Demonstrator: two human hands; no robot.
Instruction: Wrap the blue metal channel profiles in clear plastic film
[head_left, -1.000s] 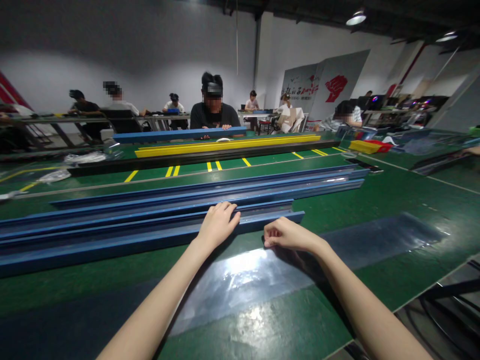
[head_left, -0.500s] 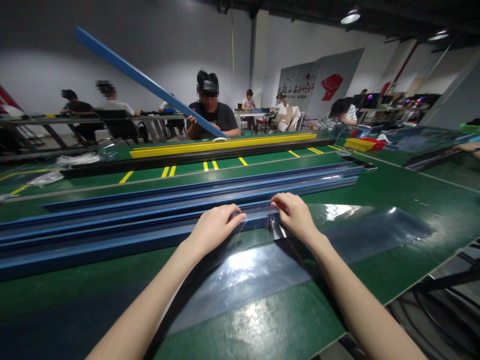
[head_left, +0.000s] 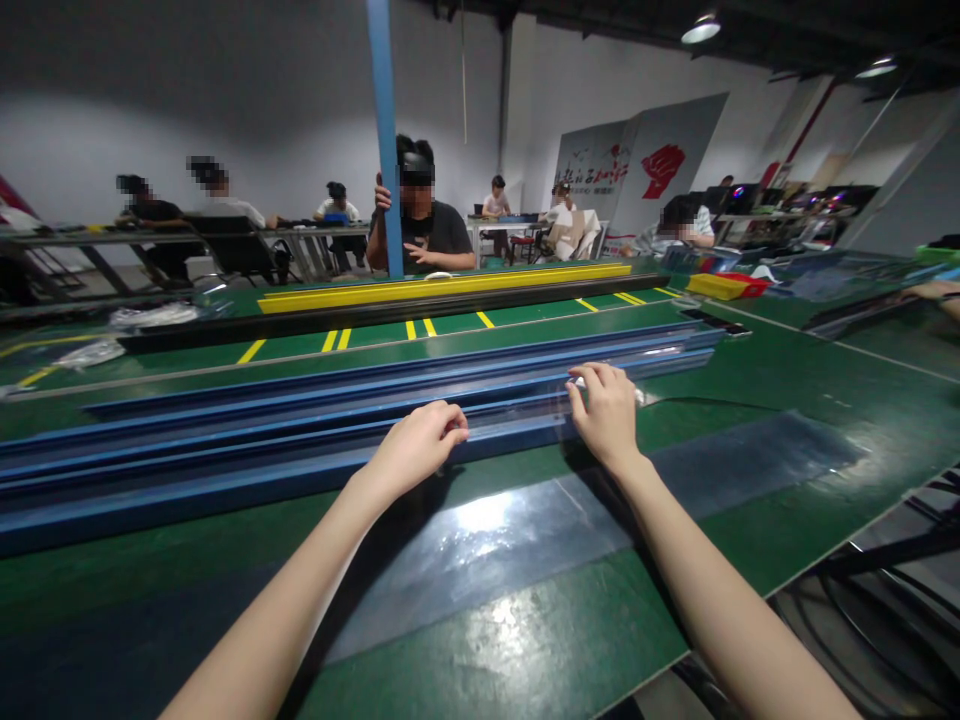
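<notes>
The right hand [head_left: 602, 405] has just risen toward one o'clock, its thumb and fingers apparently pinching clear film [head_left: 579, 382], which now seems to reach over the near blue channel [head_left: 517, 432] instead of stopping short. The left hand [head_left: 418, 440] curls beside the channel toward eleven, its grip unclear; a plastic sheet [head_left: 480, 545] lies nearer, at twelve, on the bench [head_left: 862, 385].

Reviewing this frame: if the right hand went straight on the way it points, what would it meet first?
The right hand would probably meet the long blue channel-shaped strip just beyond it, judging by this picture. Depth is unclear, though, so it might pass over the top instead.
</notes>
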